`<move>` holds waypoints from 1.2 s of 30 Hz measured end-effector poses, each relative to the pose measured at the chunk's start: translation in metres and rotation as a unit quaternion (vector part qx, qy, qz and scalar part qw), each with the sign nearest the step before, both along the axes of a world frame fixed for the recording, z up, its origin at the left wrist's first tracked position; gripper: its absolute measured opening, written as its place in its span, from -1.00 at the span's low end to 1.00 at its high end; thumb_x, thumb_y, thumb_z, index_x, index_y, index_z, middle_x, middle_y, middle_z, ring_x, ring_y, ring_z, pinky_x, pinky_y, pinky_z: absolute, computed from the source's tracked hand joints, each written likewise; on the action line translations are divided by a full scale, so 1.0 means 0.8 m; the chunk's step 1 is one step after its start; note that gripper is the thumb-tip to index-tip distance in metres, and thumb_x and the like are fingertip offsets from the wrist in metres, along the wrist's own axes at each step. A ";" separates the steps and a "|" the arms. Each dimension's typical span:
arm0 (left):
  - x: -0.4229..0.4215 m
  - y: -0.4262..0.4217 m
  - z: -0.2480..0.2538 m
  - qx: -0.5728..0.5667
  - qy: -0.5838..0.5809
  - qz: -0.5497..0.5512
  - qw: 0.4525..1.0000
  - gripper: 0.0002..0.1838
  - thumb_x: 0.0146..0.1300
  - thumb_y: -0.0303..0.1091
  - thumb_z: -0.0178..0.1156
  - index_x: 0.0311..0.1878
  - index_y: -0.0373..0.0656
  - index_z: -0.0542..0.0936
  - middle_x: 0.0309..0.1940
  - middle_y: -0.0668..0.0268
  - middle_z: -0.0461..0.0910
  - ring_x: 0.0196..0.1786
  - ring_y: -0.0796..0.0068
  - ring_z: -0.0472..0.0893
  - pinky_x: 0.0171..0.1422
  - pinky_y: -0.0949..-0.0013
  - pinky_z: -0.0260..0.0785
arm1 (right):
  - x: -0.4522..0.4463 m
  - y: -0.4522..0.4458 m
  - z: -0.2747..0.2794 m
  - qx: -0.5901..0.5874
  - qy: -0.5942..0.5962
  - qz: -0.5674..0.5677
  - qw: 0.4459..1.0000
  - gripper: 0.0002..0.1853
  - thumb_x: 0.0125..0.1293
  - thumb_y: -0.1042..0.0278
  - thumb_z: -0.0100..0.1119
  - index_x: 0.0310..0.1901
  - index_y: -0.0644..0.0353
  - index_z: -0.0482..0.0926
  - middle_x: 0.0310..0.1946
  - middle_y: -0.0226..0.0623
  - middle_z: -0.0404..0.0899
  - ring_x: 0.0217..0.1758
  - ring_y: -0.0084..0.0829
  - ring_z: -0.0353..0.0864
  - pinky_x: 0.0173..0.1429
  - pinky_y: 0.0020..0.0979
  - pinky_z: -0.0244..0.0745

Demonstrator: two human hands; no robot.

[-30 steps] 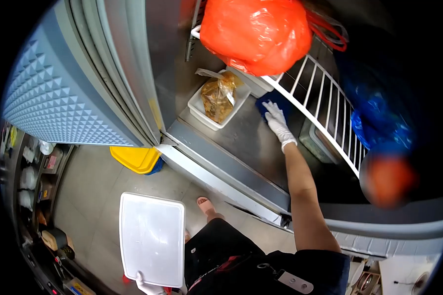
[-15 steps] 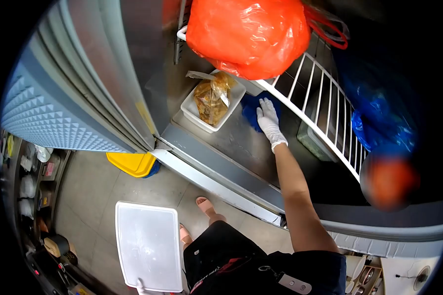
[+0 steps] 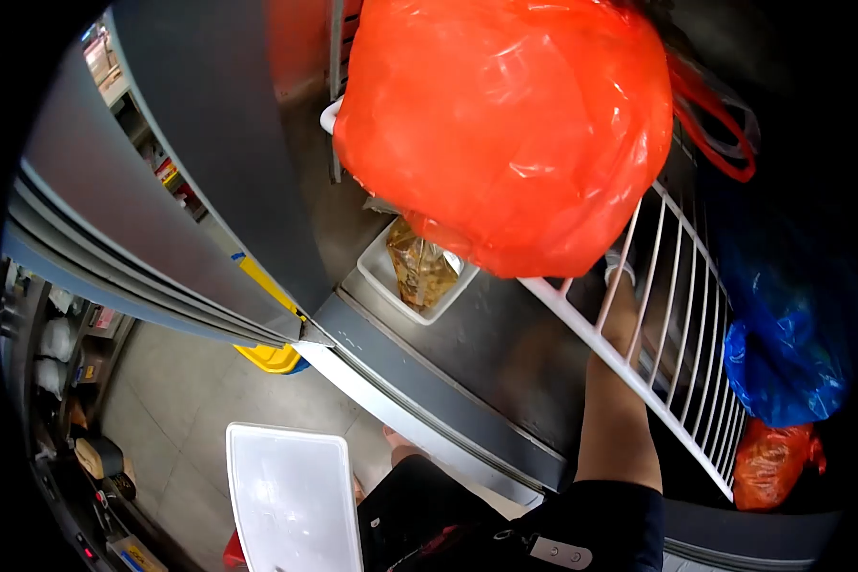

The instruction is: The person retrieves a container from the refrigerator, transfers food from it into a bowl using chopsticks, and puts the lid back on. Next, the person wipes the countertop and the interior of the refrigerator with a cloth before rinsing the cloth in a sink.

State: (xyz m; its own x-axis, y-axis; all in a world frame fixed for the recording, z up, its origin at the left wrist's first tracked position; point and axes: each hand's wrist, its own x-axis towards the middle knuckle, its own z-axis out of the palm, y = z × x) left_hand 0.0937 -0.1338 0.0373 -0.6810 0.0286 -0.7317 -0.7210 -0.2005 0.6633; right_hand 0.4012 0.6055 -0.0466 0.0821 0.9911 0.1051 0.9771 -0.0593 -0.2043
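Grip: right hand [image 3: 621, 267] reaches under the wire shelf [image 3: 631, 384], only a white glove cuff showing; whether its fingers are apart or together I cannot tell. Left hand is out of view.
White lid [image 3: 291, 496]: outside the cabinet, above the tiled floor [image 3: 186, 405], its lower edge cut off by the view.
White tub [image 3: 376, 265]: near the front left corner of the cabinet floor [image 3: 491, 357], with a clear bag [image 3: 419, 272] of brown food inside.
Large orange bag [image 3: 505, 133]: bulging on the shelf's left end, contents hidden.
Blue bag [image 3: 786, 357]: near the shelf's right edge, contents hidden.
Small red bag [image 3: 774, 467]: beside the shelf's front right corner, contents unclear.
Yellow-lidded bin [image 3: 269, 358]: on the tiles, contents hidden.
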 end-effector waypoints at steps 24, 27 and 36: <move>-0.057 -0.104 0.009 0.072 0.024 -0.134 0.988 -0.24 0.12 -0.03 0.12 0.30 -0.32 0.23 0.16 0.03 0.37 0.19 0.11 0.39 0.24 0.08 0.26 | -0.046 -0.251 0.041 -0.094 -0.067 -0.093 0.989 -0.21 0.31 -0.22 -0.22 0.41 0.19 0.09 0.43 0.10 -0.01 0.49 0.15 -0.09 0.50 0.01 -0.19; -0.069 -0.131 0.008 0.098 0.034 -0.154 0.983 -0.24 0.12 -0.03 0.12 0.31 -0.32 0.22 0.16 0.03 0.36 0.19 0.11 0.39 0.24 0.08 0.26 | -0.054 -0.286 0.047 -0.126 -0.083 -0.100 0.983 -0.19 0.31 -0.25 -0.24 0.44 0.16 0.03 0.47 0.05 -0.14 0.52 0.12 -0.20 0.51 -0.01 -0.18; -0.089 -0.158 0.007 0.173 0.053 -0.233 0.955 -0.25 0.10 -0.05 0.12 0.30 -0.31 0.24 0.16 0.03 0.37 0.19 0.09 0.40 0.25 0.06 0.25 | -0.072 -0.393 0.060 -0.140 -0.044 -0.102 0.984 -0.18 0.31 -0.22 -0.18 0.45 0.18 -0.01 0.48 0.01 -0.19 0.54 0.05 -0.24 0.50 0.03 -0.21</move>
State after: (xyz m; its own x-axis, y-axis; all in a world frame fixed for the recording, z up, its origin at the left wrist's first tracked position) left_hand 0.0222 -0.2601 0.0430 -0.6057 0.5746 -0.5504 -0.7177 -0.0958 0.6897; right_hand 0.3437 0.2910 0.0012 0.2846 0.9461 -0.1545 0.9525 -0.2974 -0.0662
